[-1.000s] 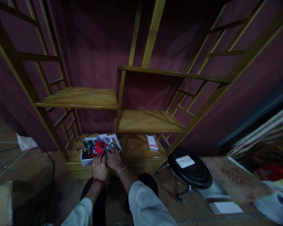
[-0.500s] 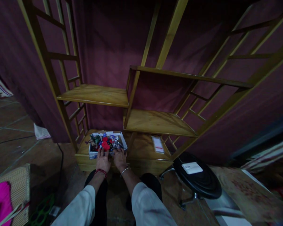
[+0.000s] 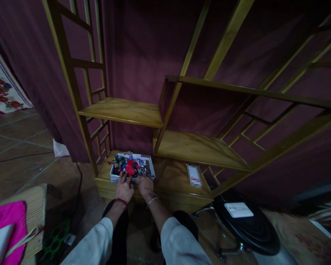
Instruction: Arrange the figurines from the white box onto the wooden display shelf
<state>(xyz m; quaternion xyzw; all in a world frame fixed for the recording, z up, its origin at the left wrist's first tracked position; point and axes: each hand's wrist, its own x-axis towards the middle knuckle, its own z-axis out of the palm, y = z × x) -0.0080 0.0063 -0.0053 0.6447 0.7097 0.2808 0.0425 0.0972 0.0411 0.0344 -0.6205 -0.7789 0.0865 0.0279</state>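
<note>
A shallow white cardboard box (image 3: 152, 171) full of small figurines and toys sits on the lowest wooden shelf. A bright red toy (image 3: 130, 169) stands out among darker green, blue and purple figures (image 3: 139, 162). My left hand (image 3: 124, 190), with a red bead bracelet, reaches over the box's front edge, its fingers stretched and apart near the red toy. At the front right of the box, my right hand (image 3: 146, 186), wearing a silver bangle, has its fingers curled down among the toys. Its fingertips are hidden, so anything in them does not show.
The wooden display rack (image 3: 121, 111) has staggered shelves and lattice sides before a maroon curtain (image 3: 132, 55). A white card (image 3: 194, 175) lies on the lower shelf. At right is a black round stool (image 3: 259, 230) bearing a white box (image 3: 238, 209). A woven mat (image 3: 37, 209) lies left.
The view has turned slightly, so the rack and box sit farther right in it. My right fingers look more curled than before; both hands stay at the box's front edge.
</note>
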